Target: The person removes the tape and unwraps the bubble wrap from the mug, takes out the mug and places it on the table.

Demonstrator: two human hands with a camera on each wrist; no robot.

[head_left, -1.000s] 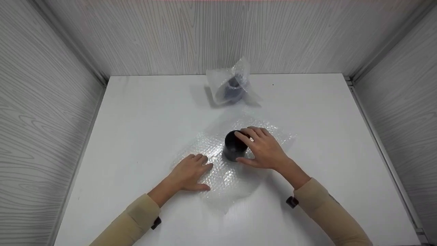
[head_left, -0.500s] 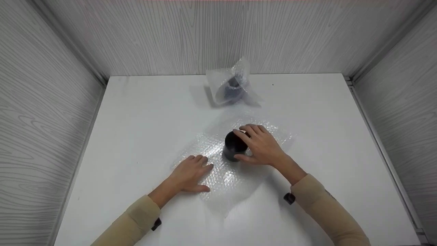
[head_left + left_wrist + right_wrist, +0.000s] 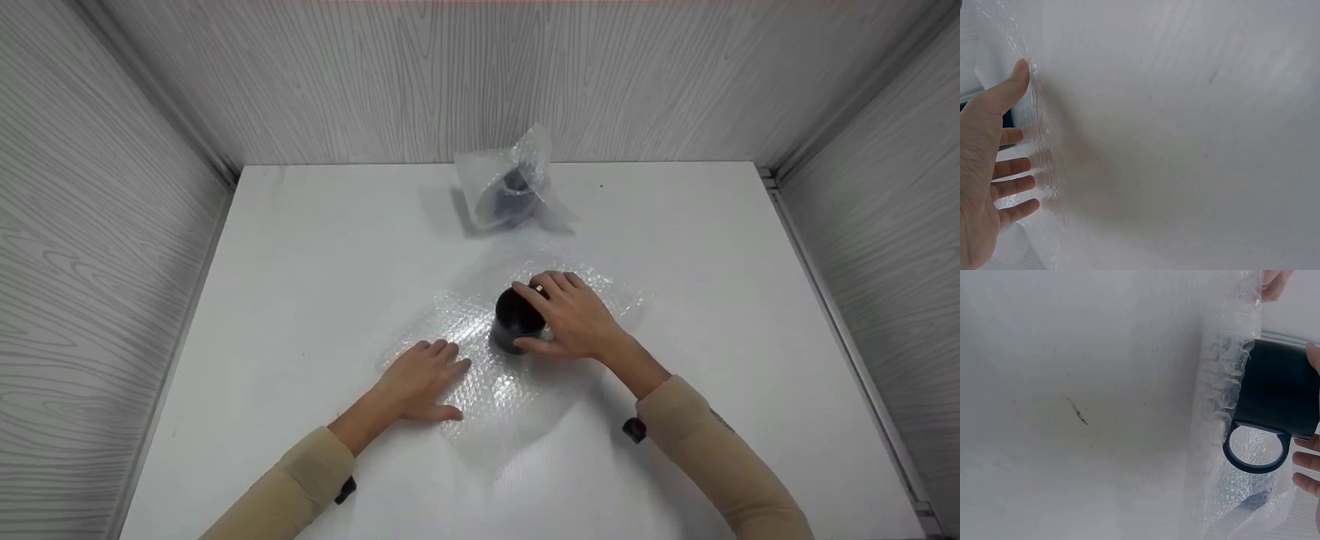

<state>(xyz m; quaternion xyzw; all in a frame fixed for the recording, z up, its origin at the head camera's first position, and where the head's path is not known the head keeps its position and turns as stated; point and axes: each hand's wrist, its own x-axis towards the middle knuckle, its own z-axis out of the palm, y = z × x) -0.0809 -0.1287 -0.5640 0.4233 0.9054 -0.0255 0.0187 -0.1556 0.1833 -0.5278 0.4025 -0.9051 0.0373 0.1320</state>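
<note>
A black mug [image 3: 516,322] stands upright on a flat sheet of bubble wrap [image 3: 480,390] in the middle of the white table. My right hand [image 3: 574,322] holds it near the rim, thumb on the near side and index finger across the top. In the right wrist view the mug's round handle [image 3: 1257,469] shows, with the thumb and fingertips at the rim end. My left hand [image 3: 420,381] lies at the left edge of the wrap, fingers and thumb spread. The left wrist view shows those fingers [image 3: 1016,185] reaching to the wrap edge [image 3: 1041,129], gripping nothing.
Farther back on the table [image 3: 315,247], an upright bluish, hollow-looking object [image 3: 514,201] stands inside loose bubble wrap [image 3: 476,176]. Grey wood-grain panels [image 3: 360,82] close off the back and both sides.
My right hand has shifted slightly away from me and left, its thumb moving higher along the mug. The left hand, mug and wrap look nearly unmoved.
</note>
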